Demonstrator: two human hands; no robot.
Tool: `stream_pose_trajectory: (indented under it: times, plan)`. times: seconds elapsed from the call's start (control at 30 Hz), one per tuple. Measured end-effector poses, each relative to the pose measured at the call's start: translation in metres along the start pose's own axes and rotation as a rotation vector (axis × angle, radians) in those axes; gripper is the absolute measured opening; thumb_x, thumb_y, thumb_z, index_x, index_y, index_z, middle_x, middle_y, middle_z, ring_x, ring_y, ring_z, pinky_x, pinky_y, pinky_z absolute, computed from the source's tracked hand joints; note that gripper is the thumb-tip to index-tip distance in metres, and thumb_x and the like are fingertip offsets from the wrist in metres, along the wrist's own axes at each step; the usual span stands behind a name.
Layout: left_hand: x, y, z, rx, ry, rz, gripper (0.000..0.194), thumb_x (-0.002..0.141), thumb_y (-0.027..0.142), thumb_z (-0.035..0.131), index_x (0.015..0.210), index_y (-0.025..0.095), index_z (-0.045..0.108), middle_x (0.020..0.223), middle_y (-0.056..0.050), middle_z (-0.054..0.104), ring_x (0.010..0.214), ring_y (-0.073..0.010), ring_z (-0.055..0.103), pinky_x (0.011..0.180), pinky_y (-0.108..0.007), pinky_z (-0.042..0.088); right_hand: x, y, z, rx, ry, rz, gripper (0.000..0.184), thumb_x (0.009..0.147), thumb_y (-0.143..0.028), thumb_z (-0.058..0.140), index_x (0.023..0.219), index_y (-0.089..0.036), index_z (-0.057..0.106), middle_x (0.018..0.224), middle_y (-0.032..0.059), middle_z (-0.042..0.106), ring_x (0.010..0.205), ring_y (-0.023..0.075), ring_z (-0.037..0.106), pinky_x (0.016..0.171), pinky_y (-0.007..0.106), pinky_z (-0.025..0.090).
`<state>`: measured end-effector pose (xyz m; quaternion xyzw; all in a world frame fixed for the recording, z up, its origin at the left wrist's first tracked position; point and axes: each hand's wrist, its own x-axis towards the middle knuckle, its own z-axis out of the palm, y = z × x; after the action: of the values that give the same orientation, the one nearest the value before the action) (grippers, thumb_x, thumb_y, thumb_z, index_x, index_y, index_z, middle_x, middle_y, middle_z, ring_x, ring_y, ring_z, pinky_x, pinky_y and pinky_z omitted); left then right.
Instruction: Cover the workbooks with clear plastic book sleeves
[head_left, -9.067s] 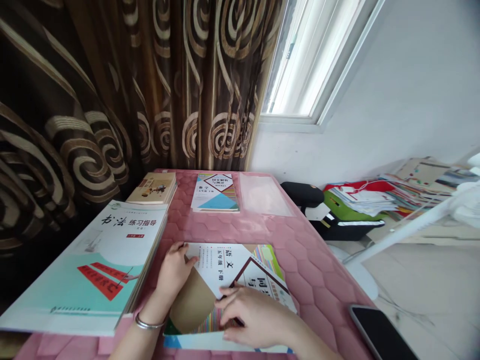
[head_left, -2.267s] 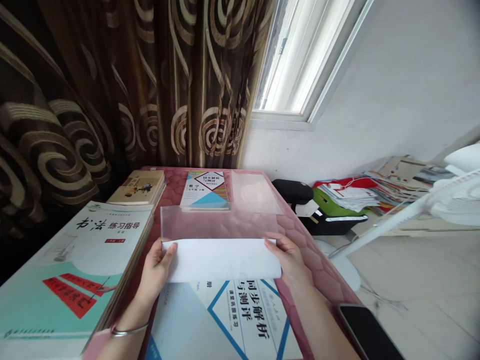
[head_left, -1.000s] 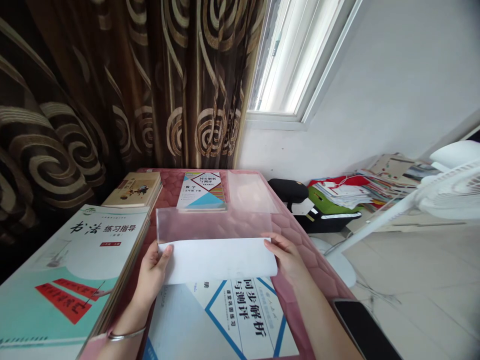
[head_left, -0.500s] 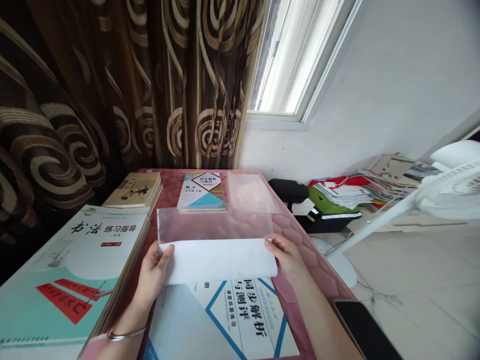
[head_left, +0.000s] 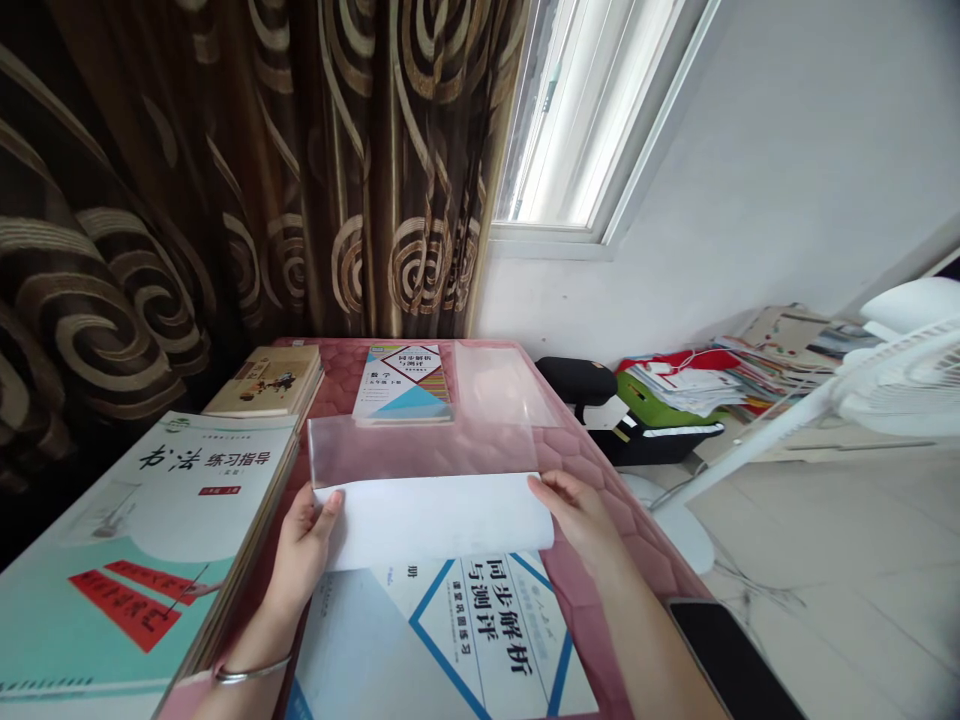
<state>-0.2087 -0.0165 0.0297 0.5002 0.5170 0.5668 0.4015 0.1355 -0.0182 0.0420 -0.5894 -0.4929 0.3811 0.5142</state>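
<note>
A white sheet of paper (head_left: 439, 525), curled over along its length, is stretched between my two hands. Thumb and fingers of my left hand (head_left: 301, 545) pinch its left edge, while my right hand (head_left: 576, 515) pinches the upper right corner. Beyond the paper's upper edge extends a clear plastic film (head_left: 420, 450); how the two are joined I cannot tell. Directly below lies a workbook (head_left: 457, 640) with a blue and white cover, its upper part hidden by the paper.
A smaller workbook (head_left: 401, 380) and another clear sheet (head_left: 499, 385) lie at the far end of the pink quilted table cover (head_left: 592, 480). Stacked books (head_left: 217, 540) line the left side. A phone (head_left: 727, 655) rests at the right edge, near a white fan (head_left: 765, 445).
The far right part of the clear film has shifted slightly left. Both hands keep their hold on the white paper, with hardly any movement.
</note>
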Motion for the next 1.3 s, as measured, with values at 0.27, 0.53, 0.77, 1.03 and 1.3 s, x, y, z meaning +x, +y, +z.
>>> stream_pose_trajectory:
  times: [0.27, 0.53, 0.77, 1.03, 1.3]
  plan:
    - [-0.0017, 0.0043, 0.001, -0.04, -0.014, -0.011, 0.043, 0.076, 0.055, 0.067, 0.101, 0.021, 0.061, 0.095, -0.006, 0.07, 0.088, -0.021, 0.064, 0.078, -0.031, 0.051, 0.002, 0.0, 0.0066, 0.164, 0.046, 0.076, 0.041, 0.056, -0.058, 0.08, 0.057, -0.021, 0.061, 0.059, -0.0001, 0.058, 0.058, 0.0156, 0.049, 0.054, 0.029, 0.035]
    - [-0.0021, 0.0027, -0.0001, -0.047, -0.022, -0.025, 0.043, 0.076, 0.055, 0.067, 0.101, 0.02, 0.061, 0.094, -0.004, 0.07, 0.084, -0.0185, 0.064, 0.078, -0.028, 0.05, 0.0033, 0.0035, 0.005, 0.213, 0.037, 0.111, 0.039, 0.055, -0.053, 0.083, 0.057, -0.02, 0.061, 0.059, -0.0007, 0.059, 0.057, 0.0145, 0.05, 0.051, 0.027, 0.036]
    - [-0.0018, -0.0001, -0.0013, -0.068, -0.044, -0.039, 0.047, 0.076, 0.056, 0.066, 0.106, 0.02, 0.061, 0.095, -0.006, 0.07, 0.083, -0.02, 0.065, 0.074, -0.029, 0.051, 0.0051, 0.0078, 0.0063, 0.316, 0.109, 0.16, 0.037, 0.048, -0.041, 0.089, 0.07, -0.023, 0.066, 0.065, -0.0018, 0.062, 0.061, 0.0167, 0.055, 0.052, 0.028, 0.041]
    - [-0.001, -0.0009, -0.0026, -0.105, -0.057, -0.039, 0.045, 0.078, 0.052, 0.067, 0.109, 0.021, 0.061, 0.095, -0.005, 0.071, 0.083, -0.0185, 0.065, 0.077, -0.028, 0.05, 0.0015, 0.0029, 0.0046, 0.204, -0.074, 0.059, 0.035, 0.065, -0.054, 0.078, 0.07, -0.02, 0.072, 0.07, 0.0025, 0.066, 0.063, 0.0173, 0.055, 0.057, 0.029, 0.04]
    - [-0.0007, 0.0005, -0.0021, -0.097, -0.082, -0.057, 0.046, 0.079, 0.053, 0.065, 0.11, 0.019, 0.059, 0.097, -0.006, 0.07, 0.083, -0.0201, 0.064, 0.075, -0.029, 0.05, 0.0016, 0.0033, 0.0033, 0.135, -0.066, 0.029, 0.042, 0.067, -0.06, 0.074, 0.065, -0.02, 0.063, 0.061, -0.001, 0.058, 0.058, 0.014, 0.047, 0.053, 0.027, 0.033]
